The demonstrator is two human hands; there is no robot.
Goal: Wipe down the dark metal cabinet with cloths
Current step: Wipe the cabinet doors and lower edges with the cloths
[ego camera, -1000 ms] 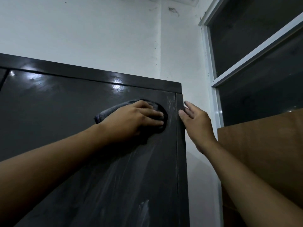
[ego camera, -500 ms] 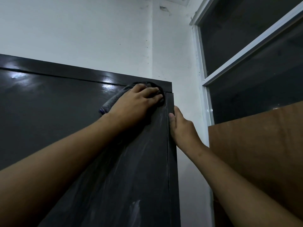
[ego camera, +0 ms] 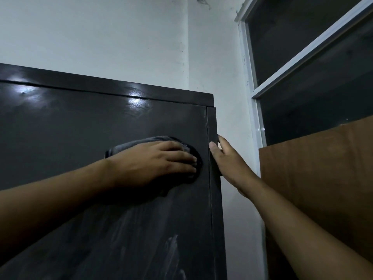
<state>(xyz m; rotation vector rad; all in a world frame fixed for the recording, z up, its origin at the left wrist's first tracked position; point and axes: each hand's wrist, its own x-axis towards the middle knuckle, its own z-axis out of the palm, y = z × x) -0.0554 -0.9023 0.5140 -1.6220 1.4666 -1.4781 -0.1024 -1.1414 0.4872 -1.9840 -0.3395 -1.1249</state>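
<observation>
**Rigid cabinet, limp cloth**

The dark metal cabinet [ego camera: 80,138] looks heavy, stiff and slick, so its right edge suits bracing. The right hand [ego camera: 228,158] rests there with straight fingers. On the door's upper right, the flat left hand [ego camera: 153,164] presses the soft grey cloth [ego camera: 125,147].

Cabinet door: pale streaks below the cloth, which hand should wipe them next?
Left. The left hand presses the grey cloth flat on the door, just above the streaks. The right hand holds no cloth; it rests on the cabinet's right edge.
</observation>
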